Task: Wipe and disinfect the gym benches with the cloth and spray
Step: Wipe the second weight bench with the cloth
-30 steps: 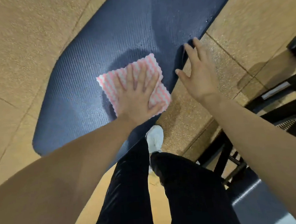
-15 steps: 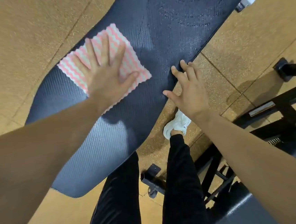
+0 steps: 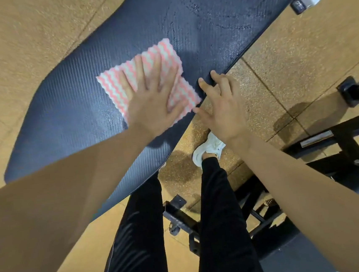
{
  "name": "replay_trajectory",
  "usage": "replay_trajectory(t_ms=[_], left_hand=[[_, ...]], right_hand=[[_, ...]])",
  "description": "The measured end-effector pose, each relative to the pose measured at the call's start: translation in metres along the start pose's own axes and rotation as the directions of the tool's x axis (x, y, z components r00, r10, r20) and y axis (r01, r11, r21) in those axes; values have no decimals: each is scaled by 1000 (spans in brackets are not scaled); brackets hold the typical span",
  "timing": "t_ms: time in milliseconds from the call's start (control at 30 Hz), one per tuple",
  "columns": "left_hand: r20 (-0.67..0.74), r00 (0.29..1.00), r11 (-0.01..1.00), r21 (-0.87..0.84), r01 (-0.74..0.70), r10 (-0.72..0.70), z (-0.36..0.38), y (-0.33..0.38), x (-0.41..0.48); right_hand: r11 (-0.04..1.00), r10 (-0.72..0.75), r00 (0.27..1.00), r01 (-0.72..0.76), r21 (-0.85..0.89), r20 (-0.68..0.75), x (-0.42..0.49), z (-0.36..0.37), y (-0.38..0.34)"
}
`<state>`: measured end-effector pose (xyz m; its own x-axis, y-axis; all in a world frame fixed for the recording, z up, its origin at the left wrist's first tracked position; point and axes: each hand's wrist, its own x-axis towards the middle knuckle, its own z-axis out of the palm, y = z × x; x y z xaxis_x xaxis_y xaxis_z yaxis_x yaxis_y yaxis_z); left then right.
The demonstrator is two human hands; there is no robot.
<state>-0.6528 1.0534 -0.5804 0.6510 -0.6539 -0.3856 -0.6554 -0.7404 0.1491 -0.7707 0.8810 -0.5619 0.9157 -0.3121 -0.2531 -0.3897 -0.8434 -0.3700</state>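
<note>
A long dark padded bench (image 3: 62, 116) runs diagonally from lower left to upper right, with wet streaks and droplets on its far part. A pink-and-white striped cloth (image 3: 114, 80) lies flat on the pad. My left hand (image 3: 155, 103) presses on the cloth with fingers spread. My right hand (image 3: 222, 107) rests on the pad's right edge, fingertips curled over it, holding nothing. No spray bottle is in view.
A tan speckled rubber floor (image 3: 288, 64) surrounds the bench. A black metal frame (image 3: 339, 138) of other equipment stands at the right. My legs in black trousers (image 3: 221, 219) and a white shoe (image 3: 210, 148) are below the bench edge.
My left hand has slid the cloth from the pad's left side to the right, up against the right hand. The right hand stays on the pad's edge.
</note>
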Motion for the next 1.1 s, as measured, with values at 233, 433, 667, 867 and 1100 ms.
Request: replay_trajectory(t_ms=[233, 433, 667, 867, 1100], left_hand=[[104, 988, 989, 77, -127, 118, 23, 25, -28], [17, 1000, 1000, 4, 24, -24, -13, -7, 41], [-58, 958, 956, -108, 274, -282, -56, -27, 138], [-52, 994, 995, -9, 96, -96, -43, 30, 129], [52, 998, 999, 4, -39, 38, -1, 98, 60]], right_hand=[[991, -11, 998, 20, 132, -63, 19, -26, 29], [989, 123, 989, -115, 97, -80, 63, -41, 64], [995, 63, 995, -57, 77, -76, 81, -43, 84], [1000, -13, 1000, 14, 21, -21, 86, -55, 92], [986, -127, 989, 118, 117, 70, 101, -82, 119]])
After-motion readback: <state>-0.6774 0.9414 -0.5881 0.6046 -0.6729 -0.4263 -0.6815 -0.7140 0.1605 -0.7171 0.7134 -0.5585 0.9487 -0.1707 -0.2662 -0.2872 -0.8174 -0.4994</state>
